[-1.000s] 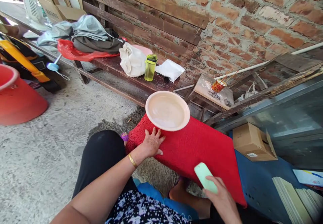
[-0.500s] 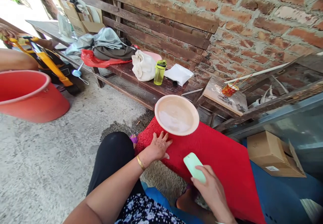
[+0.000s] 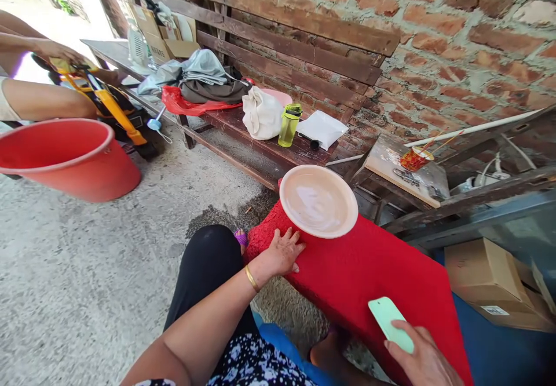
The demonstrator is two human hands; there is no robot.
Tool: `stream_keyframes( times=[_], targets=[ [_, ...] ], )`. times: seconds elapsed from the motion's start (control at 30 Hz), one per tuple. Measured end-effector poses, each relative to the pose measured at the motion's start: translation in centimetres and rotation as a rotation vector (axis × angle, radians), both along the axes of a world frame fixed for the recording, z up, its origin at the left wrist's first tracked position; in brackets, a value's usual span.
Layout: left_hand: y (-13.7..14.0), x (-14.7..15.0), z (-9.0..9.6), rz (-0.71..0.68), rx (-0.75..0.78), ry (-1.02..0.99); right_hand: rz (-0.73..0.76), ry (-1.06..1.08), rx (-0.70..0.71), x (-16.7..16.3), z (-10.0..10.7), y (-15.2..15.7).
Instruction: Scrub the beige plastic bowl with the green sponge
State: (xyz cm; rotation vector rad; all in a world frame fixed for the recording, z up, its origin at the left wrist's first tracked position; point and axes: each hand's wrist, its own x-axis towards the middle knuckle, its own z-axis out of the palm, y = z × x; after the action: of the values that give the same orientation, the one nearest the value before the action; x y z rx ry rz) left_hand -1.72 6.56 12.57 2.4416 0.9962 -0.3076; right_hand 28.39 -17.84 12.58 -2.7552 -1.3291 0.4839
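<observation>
My left hand (image 3: 284, 252) rests palm down with spread fingers on the near edge of a red cloth (image 3: 343, 264), which covers a low table. Its fingertips lie just below a cream basin (image 3: 319, 200) of water. Over the cloth's right part, my right hand (image 3: 423, 351) grips a flat mint-green plastic piece (image 3: 388, 321), rounded at the corners, with a small hole near its far end. The underside of this piece is hidden, so I cannot tell its kind.
A wooden bench (image 3: 238, 142) along the brick wall holds a white cloth bag (image 3: 261, 115), a yellow-green bottle (image 3: 289, 125) and a white packet (image 3: 324, 129). A red tub (image 3: 91, 171) stands left, near another person's hands (image 3: 58, 53). At right is a cardboard box (image 3: 495, 281).
My right hand has moved right and toward me along the cloth with the mint-green piece. My left hand stays on the cloth's near edge. The view has shifted slightly left.
</observation>
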Motion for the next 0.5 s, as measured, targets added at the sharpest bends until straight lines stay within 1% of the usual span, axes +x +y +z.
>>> stream_keyframes(
  times=[0.03, 0.1, 0.2, 0.27, 0.33, 0.4, 0.43, 0.5],
  targets=[
    [0.0, -0.1, 0.0, 0.009, 0.001, -0.002, 0.000, -0.004, 0.009, -0.2, 0.2, 0.2],
    [0.1, -0.2, 0.1, 0.017, 0.007, 0.004, 0.060, 0.056, 0.068, -2.2, 0.4, 1.9],
    [0.2, -0.4, 0.5, 0.025, 0.023, 0.037, 0.239, 0.175, 0.176, -7.9, 0.4, 6.4],
    [0.4, -0.6, 0.8, 0.044, 0.044, 0.055, 0.358, 0.193, 0.208, -11.5, 0.1, 9.2],
    [0.8, -0.8, 1.0, 0.082, 0.063, 0.069, 0.435, 0.198, 0.208, -13.5, -0.2, 10.8],
    [1.2, -1.0, 1.1, 0.126, 0.068, 0.083, 0.448, 0.231, 0.190, -13.0, -0.8, 10.7],
    [1.5, -1.1, 1.0, 0.147, 0.068, 0.090, 0.422, 0.253, 0.176, -11.9, -1.2, 10.0],
    [1.9, -1.2, 0.9, 0.185, 0.075, 0.096, 0.315, 0.289, 0.148, -8.1, -2.1, 7.6]
  ],
)
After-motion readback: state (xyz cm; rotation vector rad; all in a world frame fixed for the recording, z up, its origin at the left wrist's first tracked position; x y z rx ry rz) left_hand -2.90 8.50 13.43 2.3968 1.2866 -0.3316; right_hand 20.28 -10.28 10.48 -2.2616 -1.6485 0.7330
